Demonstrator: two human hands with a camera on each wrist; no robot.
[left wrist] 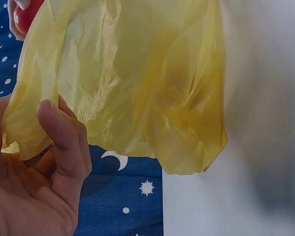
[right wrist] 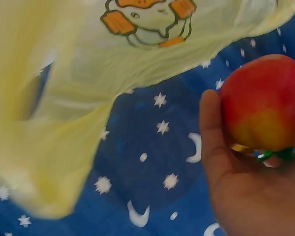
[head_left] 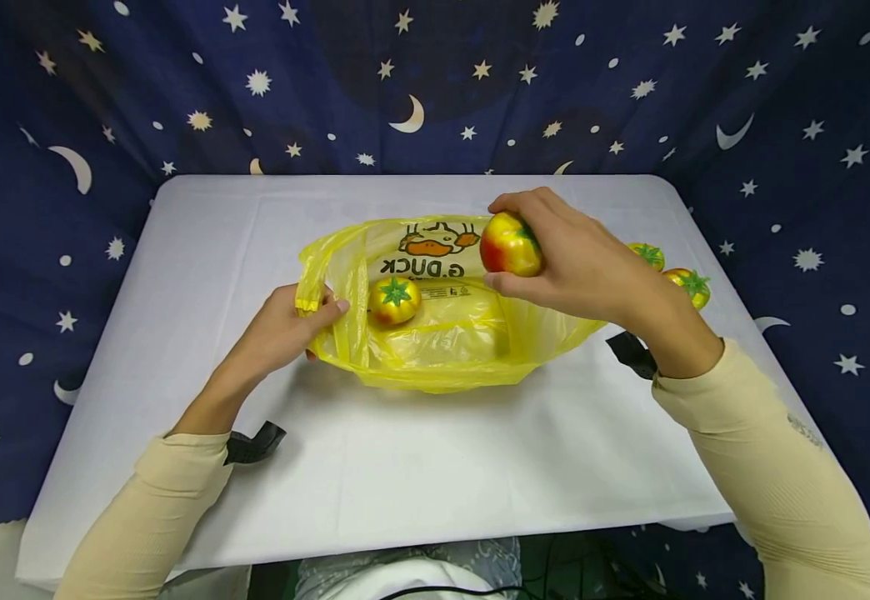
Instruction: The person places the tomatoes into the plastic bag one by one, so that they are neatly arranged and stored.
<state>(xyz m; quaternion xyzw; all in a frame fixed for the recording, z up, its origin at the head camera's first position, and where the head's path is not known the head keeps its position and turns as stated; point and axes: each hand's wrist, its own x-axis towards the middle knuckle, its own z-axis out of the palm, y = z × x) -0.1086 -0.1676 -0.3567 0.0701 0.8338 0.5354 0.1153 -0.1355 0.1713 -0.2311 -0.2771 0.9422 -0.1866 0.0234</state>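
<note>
A yellow plastic bag (head_left: 442, 333) with a duck print lies on the table, its mouth spread toward me. My left hand (head_left: 288, 325) grips the left edge of the bag's mouth, thumb inside the rim; the left wrist view shows the thin plastic (left wrist: 137, 73) beside the curled fingers. Inside the bag, toward its left, sits a yellow-red tomato (head_left: 394, 301) with its green star-shaped top upward. My right hand (head_left: 566, 250) holds another tomato (head_left: 508, 246) over the right part of the bag. In the right wrist view that tomato (right wrist: 265, 98) shows its red side.
Two more tomatoes lie on the right side of the table, one partly behind my right hand (head_left: 648, 254) and one nearer the edge (head_left: 688, 286). A white cloth (head_left: 435, 467) covers the table. A dark blue curtain (head_left: 435, 92) with stars and moons hangs behind.
</note>
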